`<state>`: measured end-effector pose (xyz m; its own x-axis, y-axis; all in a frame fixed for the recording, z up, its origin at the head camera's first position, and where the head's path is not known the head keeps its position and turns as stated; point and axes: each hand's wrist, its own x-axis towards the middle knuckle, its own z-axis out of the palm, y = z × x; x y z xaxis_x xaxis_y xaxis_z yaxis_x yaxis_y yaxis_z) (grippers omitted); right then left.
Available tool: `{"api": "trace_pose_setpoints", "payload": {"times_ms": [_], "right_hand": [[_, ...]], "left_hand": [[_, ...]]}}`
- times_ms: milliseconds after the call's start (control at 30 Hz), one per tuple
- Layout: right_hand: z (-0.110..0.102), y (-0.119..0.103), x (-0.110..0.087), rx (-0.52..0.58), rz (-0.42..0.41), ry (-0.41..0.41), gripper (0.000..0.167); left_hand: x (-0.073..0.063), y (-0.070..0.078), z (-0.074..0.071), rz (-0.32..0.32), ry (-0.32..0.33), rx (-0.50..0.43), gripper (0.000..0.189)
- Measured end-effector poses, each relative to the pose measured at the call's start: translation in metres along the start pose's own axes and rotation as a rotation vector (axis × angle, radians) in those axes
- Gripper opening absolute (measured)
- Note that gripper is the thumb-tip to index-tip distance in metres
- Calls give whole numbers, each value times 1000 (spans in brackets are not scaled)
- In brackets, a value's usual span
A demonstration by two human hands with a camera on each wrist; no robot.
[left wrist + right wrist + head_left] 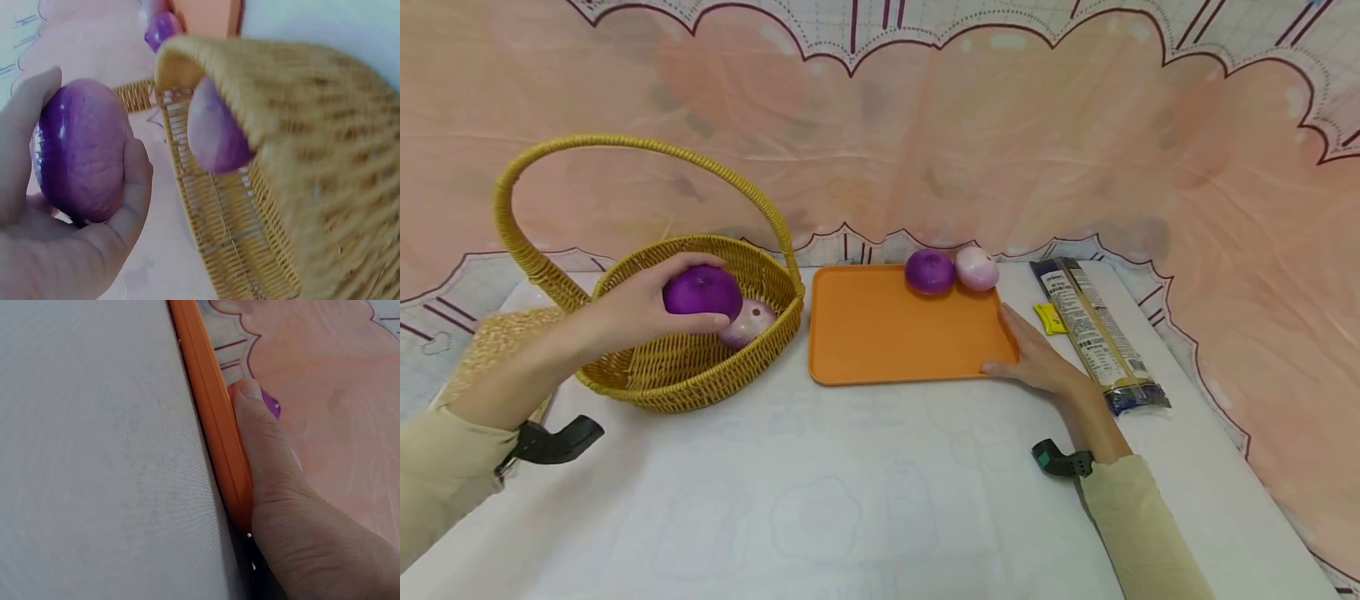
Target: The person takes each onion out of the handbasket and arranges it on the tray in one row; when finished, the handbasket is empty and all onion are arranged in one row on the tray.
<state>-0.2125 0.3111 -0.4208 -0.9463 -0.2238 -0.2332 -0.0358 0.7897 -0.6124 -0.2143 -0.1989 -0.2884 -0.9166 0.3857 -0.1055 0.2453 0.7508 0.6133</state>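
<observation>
Where the left hand [642, 305] is: left of middle, fingers curled round purple onion [702, 291], above basket [730, 379].
Right hand [1036, 354]: right of middle, thumb and fingers apart, touching orange tray [891, 337].

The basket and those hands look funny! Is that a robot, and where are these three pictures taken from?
No, it's a person's two hands. The big picture comes from a camera on the head; the close-ups, from wrist cameras, look tilted. The left hand holds a purple onion above the basket, where a paler onion lies. The right hand touches an orange tray near one corner; two more onions sit at its far right corner. Beside the tray, a long packet and a small yellow packet lie on the white table.
</observation>
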Motion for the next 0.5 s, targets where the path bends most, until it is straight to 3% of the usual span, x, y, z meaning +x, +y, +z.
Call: {"api": "trace_pose_setpoints", "payload": {"times_ms": [233, 500], "right_hand": [[0, -1, 0, -2, 8, -4, 115], [0, -1, 0, -6, 3, 1, 115]], "left_hand": [[-7, 4, 16, -2, 74, -77, 72], [-13, 15, 33, 73, 128, -90, 71]]}}
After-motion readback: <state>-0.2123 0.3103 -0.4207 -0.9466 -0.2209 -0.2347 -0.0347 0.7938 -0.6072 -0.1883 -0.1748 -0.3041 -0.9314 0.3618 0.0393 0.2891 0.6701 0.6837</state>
